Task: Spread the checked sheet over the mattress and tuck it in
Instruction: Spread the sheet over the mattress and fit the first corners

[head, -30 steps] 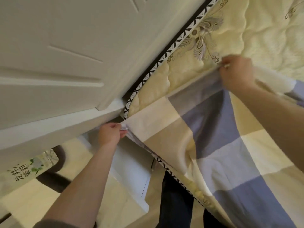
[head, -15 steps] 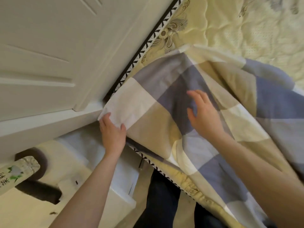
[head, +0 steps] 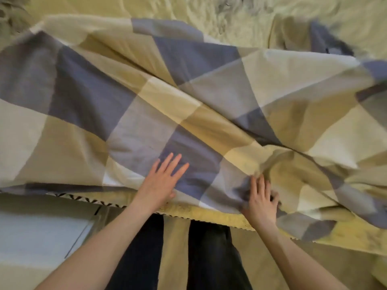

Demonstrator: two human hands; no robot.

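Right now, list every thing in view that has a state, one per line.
checked sheet: lying on the mattress, creased, near edge not tucked
mattress: far part and near edge bare
left hand: open, flat on the sheet
right hand: fingers curled into a bunch of sheet at the near edge

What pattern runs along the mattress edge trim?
A black-and-white zigzag trim along the pale yellow mattress, seen in the head view.
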